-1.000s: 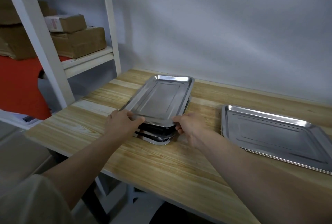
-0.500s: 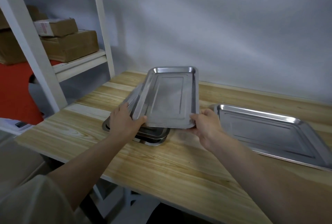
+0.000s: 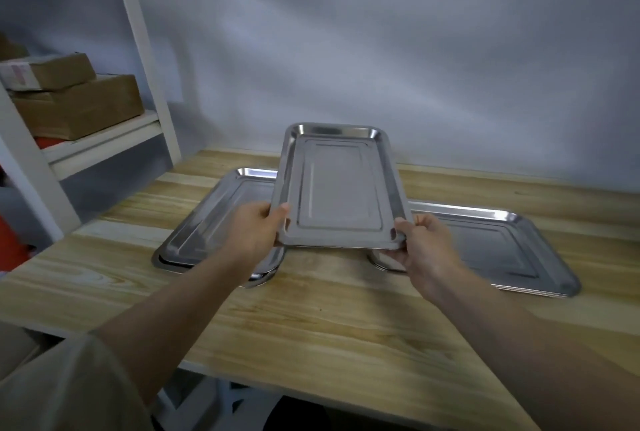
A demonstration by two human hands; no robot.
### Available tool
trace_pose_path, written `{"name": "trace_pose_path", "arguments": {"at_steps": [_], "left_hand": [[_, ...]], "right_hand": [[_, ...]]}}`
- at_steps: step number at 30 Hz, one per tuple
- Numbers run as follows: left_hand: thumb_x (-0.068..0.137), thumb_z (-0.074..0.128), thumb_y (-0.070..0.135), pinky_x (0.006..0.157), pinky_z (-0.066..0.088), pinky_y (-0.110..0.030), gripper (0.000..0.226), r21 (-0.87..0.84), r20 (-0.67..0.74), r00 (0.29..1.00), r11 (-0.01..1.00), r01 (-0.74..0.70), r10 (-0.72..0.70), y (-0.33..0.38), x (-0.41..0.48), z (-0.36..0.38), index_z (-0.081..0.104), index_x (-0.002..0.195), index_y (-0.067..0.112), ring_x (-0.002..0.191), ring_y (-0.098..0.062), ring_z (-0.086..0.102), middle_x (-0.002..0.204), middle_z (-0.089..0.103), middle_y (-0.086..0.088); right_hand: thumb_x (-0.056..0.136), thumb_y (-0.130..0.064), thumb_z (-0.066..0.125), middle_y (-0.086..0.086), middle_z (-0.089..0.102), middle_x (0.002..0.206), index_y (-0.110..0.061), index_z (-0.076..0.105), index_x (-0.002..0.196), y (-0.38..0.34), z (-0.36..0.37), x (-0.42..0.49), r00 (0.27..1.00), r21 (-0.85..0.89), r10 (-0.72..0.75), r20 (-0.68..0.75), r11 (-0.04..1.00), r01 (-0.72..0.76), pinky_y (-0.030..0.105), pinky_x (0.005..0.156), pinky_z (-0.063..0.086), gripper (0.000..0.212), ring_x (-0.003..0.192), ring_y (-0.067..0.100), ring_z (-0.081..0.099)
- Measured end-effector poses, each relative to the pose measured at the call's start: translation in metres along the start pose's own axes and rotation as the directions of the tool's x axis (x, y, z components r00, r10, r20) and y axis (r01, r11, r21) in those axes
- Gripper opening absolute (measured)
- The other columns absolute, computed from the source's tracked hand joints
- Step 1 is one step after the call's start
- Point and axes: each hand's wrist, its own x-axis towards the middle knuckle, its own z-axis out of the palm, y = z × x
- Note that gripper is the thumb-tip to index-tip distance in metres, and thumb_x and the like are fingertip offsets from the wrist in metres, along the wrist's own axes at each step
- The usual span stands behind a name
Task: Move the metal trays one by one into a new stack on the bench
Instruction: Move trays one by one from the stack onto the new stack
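Both hands are clamped on the near short edge of one stainless steel tray (image 3: 337,188). The left hand (image 3: 254,235) pinches the near-left corner, thumb on the upper face and fingers beneath. The right hand (image 3: 427,245) pinches the near-right corner the same way.

A second ago this tray lay on top of the source stack (image 3: 211,223), gripped at the same two corners. It is now clear of that stack and held in the air, with its far end tilted upward, between the source stack on the left and the new stack (image 3: 498,247) on the right. It touches neither. Its long axis now points away from the person rather than lying diagonal as it did on the stack.

Meaning for the task: the lift is complete and the transfer is at mid-travel. The source stack holds further trays, so the cycle is not the last. The new stack lies on the wooden bench (image 3: 346,320), turned to a different angle from the held tray.

Next move, as judged: carry the tray rightward, rotate it to match the new stack, level it, and lower it squarely so that the rims nest.

Risk: a two-corner grip at one end leaves the far end unsupported, so the tray may sag or slip.
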Motion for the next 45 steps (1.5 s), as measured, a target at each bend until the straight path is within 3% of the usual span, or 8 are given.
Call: {"name": "trace_pose_path", "arguments": {"at_steps": [7,16,21,31,34,37,40,45], "left_hand": [[0.097,0.054,0.016,0.067,0.061,-0.034,0.027,-0.332,0.272,0.947,0.907,0.258,-0.17,0.024,-0.008,0.048,0.065,0.107,-0.007,0.086,-0.028,0.071,0.103,0.069,-0.021],[0.098,0.051,0.005,0.054,0.06,-0.029,0.018,-0.47,0.45,0.852,0.74,0.482,-0.269,0.056,-0.037,0.118,0.055,0.112,-0.006,0.098,-0.036,0.067,0.12,0.06,-0.025],[0.097,0.05,0.002,0.056,0.062,-0.034,0.021,-0.496,0.473,0.833,0.695,0.521,-0.287,0.066,-0.052,0.151,0.05,0.118,-0.001,0.097,-0.038,0.066,0.116,0.059,-0.024],[0.091,0.058,-0.003,0.072,0.057,-0.03,0.03,-0.353,0.62,0.731,0.731,0.584,-0.284,0.069,-0.076,0.192,0.06,0.121,-0.001,0.098,-0.027,0.068,0.112,0.07,-0.018],[0.088,0.067,0.005,0.081,0.057,-0.035,0.035,-0.366,0.5,0.832,0.812,0.454,-0.239,0.065,-0.067,0.185,0.056,0.121,0.003,0.102,-0.028,0.068,0.12,0.066,-0.019],[0.083,0.073,0.017,0.107,0.042,-0.044,0.074,0.031,0.163,0.985,0.998,-0.062,0.056,0.054,-0.052,0.169,0.033,0.145,0.017,0.128,-0.025,0.048,0.15,0.037,-0.008],[0.082,0.073,0.028,0.119,0.021,-0.044,0.082,0.425,0.267,0.799,0.679,-0.599,0.538,0.048,-0.04,0.151,0.028,0.15,0.03,0.146,-0.019,0.019,0.16,0.017,0.004],[0.079,0.075,0.035,0.108,0.038,-0.04,0.052,0.536,0.588,0.542,0.213,-0.817,0.6,0.039,-0.025,0.145,0.061,0.128,0.025,0.131,-0.022,0.048,0.137,0.057,0.001]], "right_hand": [[0.097,-0.004,0.05,0.013,0.051,0.084,-0.009,0.042,0.077,-0.017,-0.055,-0.004,0.994,0.001,-0.008,-0.107,1.0,0.008,0.038,0.064,0.057,0.022,0.073,0.023,0.059],[0.095,-0.015,0.058,0.013,0.064,0.089,0.001,0.057,0.105,-0.042,-0.121,-0.014,0.986,0.185,0.002,-0.166,0.982,0.029,0.035,0.059,0.059,0.018,0.073,0.025,0.068],[0.093,-0.022,0.062,0.009,0.069,0.063,-0.005,0.058,0.103,-0.038,-0.149,-0.02,0.989,0.257,0.001,-0.148,0.966,0.037,0.038,0.065,0.059,0.02,0.066,0.028,0.072],[0.092,0.002,0.054,0.028,0.073,0.098,0.002,0.062,0.104,-0.025,-0.156,-0.034,0.997,0.094,0.064,0.033,0.993,-0.067,0.045,0.08,0.06,0.014,0.084,0.037,0.073],[0.092,0.0,0.051,0.025,0.074,0.091,0.002,0.06,0.105,-0.031,-0.169,-0.028,0.995,0.086,0.08,-0.059,0.993,-0.075,0.039,0.063,0.061,0.016,0.071,0.034,0.074],[0.094,-0.007,0.047,0.02,0.071,0.085,-0.002,0.06,0.098,-0.034,-0.185,-0.023,0.983,0.116,0.108,-0.15,0.989,-0.091,0.035,0.051,0.056,0.015,0.066,0.03,0.07],[0.094,-0.013,0.046,0.016,0.068,0.083,-0.006,0.059,0.099,-0.037,-0.195,-0.02,0.972,0.135,0.111,-0.208,0.987,-0.084,0.033,0.046,0.049,0.015,0.061,0.028,0.064],[0.095,-0.02,0.048,0.014,0.064,0.086,-0.008,0.058,0.107,-0.044,-0.195,-0.018,0.969,0.116,0.113,-0.22,0.989,-0.089,0.034,0.046,0.042,0.019,0.055,0.024,0.056]]}}
